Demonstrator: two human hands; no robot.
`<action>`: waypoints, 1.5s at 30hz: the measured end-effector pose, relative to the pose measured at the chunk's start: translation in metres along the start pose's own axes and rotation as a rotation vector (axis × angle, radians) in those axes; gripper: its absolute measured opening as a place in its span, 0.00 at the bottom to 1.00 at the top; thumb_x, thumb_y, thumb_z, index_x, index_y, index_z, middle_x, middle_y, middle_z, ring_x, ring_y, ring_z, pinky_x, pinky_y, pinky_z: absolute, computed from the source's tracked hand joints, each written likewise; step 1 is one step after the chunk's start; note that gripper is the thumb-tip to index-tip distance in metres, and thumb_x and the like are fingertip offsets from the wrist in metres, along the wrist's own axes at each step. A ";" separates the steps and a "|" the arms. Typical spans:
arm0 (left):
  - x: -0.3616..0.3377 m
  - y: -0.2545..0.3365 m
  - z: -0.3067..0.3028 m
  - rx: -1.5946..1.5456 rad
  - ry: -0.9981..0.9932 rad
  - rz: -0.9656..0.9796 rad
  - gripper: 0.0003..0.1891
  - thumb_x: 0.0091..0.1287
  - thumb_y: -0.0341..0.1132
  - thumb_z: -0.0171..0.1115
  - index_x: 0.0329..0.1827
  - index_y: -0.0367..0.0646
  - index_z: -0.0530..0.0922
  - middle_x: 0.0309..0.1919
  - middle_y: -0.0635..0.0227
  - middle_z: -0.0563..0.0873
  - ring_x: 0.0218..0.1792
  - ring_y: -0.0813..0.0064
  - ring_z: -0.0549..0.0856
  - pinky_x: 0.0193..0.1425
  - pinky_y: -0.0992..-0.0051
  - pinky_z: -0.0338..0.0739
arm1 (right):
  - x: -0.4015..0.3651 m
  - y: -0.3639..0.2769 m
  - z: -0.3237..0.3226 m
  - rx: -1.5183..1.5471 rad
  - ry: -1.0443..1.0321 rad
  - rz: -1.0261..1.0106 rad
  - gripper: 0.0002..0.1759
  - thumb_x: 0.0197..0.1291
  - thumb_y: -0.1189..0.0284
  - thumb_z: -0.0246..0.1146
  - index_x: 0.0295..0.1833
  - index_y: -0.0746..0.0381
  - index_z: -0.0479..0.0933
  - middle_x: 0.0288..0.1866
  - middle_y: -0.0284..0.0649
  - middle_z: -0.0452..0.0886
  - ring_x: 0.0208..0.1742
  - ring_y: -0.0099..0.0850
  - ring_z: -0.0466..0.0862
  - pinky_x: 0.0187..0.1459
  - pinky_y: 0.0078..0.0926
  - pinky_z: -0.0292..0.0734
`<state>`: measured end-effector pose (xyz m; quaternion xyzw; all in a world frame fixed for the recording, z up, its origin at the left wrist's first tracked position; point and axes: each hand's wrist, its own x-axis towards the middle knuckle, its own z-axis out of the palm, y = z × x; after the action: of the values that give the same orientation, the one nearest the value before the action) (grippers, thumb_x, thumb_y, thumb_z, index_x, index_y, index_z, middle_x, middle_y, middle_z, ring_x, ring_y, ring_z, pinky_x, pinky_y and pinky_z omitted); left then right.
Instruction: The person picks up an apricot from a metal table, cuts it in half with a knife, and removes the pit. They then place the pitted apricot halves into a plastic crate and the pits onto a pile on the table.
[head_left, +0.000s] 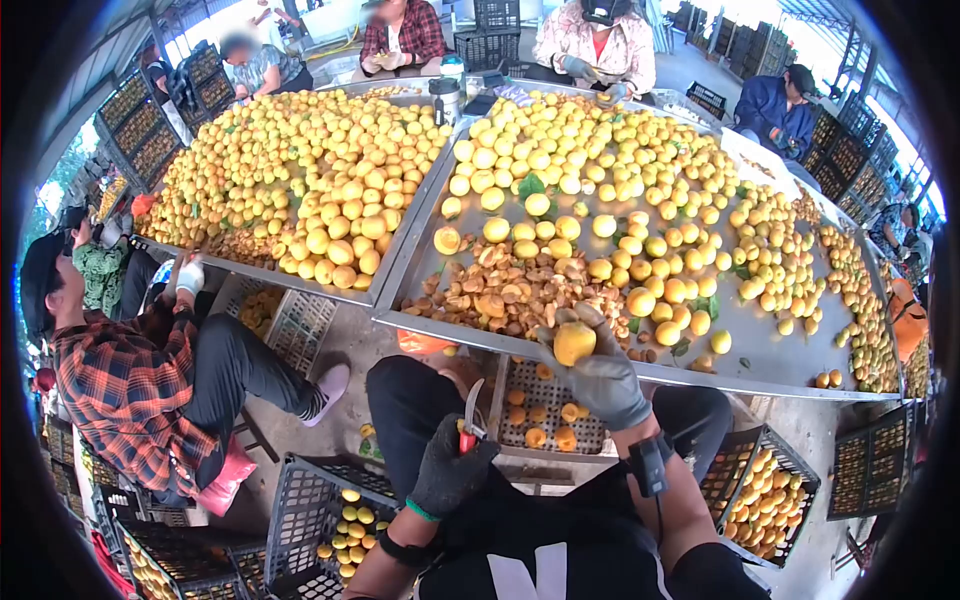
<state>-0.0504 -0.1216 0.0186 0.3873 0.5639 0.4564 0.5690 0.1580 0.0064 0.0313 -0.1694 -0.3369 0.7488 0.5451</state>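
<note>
My left hand [452, 468], in a dark glove with a green cuff, is closed round the red handle of a small knife [472, 408]. Its curved blade points up. My right hand [604, 378], in a grey glove, grips a yellow-orange fruit [574, 343] that looks like a persimmon, at the table's front edge. Just beyond it lies a heap of brownish-orange trimmings [500, 290] on the metal table [760, 345]. Below the edge, between my knees, sits a crate [512, 430] with several orange fruits in it.
Many yellow fruits [640, 150] cover the table and a second tray [350, 190] at left. A crate of fruit [765, 500] stands at my right, another [325, 520] at my left. A person in a plaid shirt [130, 390] sits at left; other people sit across the table.
</note>
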 end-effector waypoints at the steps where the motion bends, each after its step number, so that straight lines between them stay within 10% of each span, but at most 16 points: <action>1: 0.003 -0.001 0.002 -0.030 -0.029 -0.032 0.14 0.59 0.27 0.67 0.40 0.46 0.69 0.26 0.78 0.72 0.28 0.87 0.70 0.31 0.80 0.69 | -0.006 -0.003 0.001 0.243 0.023 0.046 0.37 0.46 0.85 0.64 0.65 0.59 0.65 0.57 0.41 0.73 0.59 0.36 0.76 0.60 0.32 0.72; 5: 0.011 0.009 0.020 -0.078 -0.186 0.033 0.16 0.59 0.30 0.69 0.46 0.44 0.71 0.30 0.73 0.76 0.31 0.79 0.77 0.35 0.76 0.73 | -0.016 -0.001 -0.020 0.105 -0.087 0.122 0.45 0.48 0.84 0.65 0.73 0.55 0.56 0.64 0.42 0.69 0.65 0.39 0.72 0.64 0.38 0.69; 8: 0.025 0.024 0.034 0.412 -0.307 0.509 0.25 0.61 0.36 0.67 0.60 0.42 0.69 0.48 0.55 0.80 0.48 0.55 0.82 0.49 0.64 0.77 | -0.033 0.003 0.002 0.068 -0.079 0.139 0.50 0.48 0.82 0.68 0.76 0.57 0.49 0.69 0.44 0.65 0.69 0.42 0.66 0.67 0.41 0.66; 13: 0.051 0.001 0.039 0.443 -0.485 0.594 0.33 0.59 0.37 0.68 0.67 0.46 0.64 0.54 0.54 0.79 0.50 0.56 0.83 0.49 0.65 0.79 | -0.063 0.012 -0.006 -0.059 -0.177 0.129 0.54 0.47 0.82 0.70 0.76 0.60 0.46 0.73 0.45 0.59 0.74 0.43 0.60 0.70 0.41 0.59; 16: 0.071 0.001 0.041 0.866 -0.372 0.157 0.31 0.64 0.38 0.61 0.69 0.47 0.61 0.50 0.51 0.81 0.49 0.55 0.84 0.48 0.64 0.79 | -0.077 0.009 0.003 0.015 -0.080 0.078 0.54 0.46 0.83 0.69 0.76 0.60 0.46 0.74 0.47 0.58 0.73 0.42 0.61 0.71 0.40 0.58; 20: 0.084 -0.021 0.034 0.581 0.043 0.386 0.34 0.60 0.40 0.65 0.69 0.50 0.61 0.47 0.49 0.81 0.46 0.45 0.81 0.46 0.58 0.78 | -0.093 -0.004 0.002 0.063 0.125 0.126 0.49 0.47 0.85 0.66 0.75 0.60 0.50 0.69 0.47 0.64 0.68 0.40 0.68 0.66 0.38 0.65; 22: 0.072 -0.017 0.040 0.598 0.001 0.348 0.33 0.60 0.41 0.66 0.68 0.49 0.63 0.47 0.49 0.81 0.46 0.46 0.82 0.46 0.58 0.78 | -0.100 -0.008 0.002 -0.426 0.312 0.249 0.41 0.52 0.83 0.62 0.72 0.63 0.55 0.62 0.44 0.70 0.59 0.35 0.76 0.57 0.32 0.76; 27: 0.033 -0.005 0.056 0.761 -0.184 0.395 0.28 0.60 0.40 0.65 0.62 0.43 0.69 0.46 0.48 0.81 0.44 0.46 0.82 0.44 0.60 0.79 | -0.114 -0.001 -0.011 -0.162 0.302 0.232 0.37 0.53 0.80 0.64 0.69 0.67 0.58 0.60 0.42 0.70 0.57 0.31 0.75 0.56 0.28 0.76; 36: 0.006 -0.010 0.067 0.957 -0.184 0.585 0.15 0.62 0.37 0.62 0.48 0.40 0.75 0.35 0.52 0.82 0.34 0.51 0.83 0.35 0.60 0.77 | -0.126 -0.002 -0.001 -0.979 0.169 0.140 0.35 0.48 0.70 0.75 0.59 0.64 0.65 0.49 0.40 0.76 0.49 0.26 0.77 0.53 0.25 0.74; 45: 0.003 -0.026 0.076 1.146 -0.176 0.684 0.17 0.59 0.34 0.62 0.51 0.40 0.73 0.35 0.53 0.82 0.28 0.56 0.83 0.28 0.61 0.76 | -0.140 0.019 -0.009 -0.446 0.204 0.264 0.14 0.59 0.78 0.64 0.51 0.64 0.74 0.48 0.37 0.75 0.49 0.24 0.75 0.54 0.21 0.72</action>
<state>0.0277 -0.1205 -0.0022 0.8207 0.5139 0.2062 0.1406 0.1991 -0.1240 -0.0044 -0.4020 -0.4117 0.6998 0.4232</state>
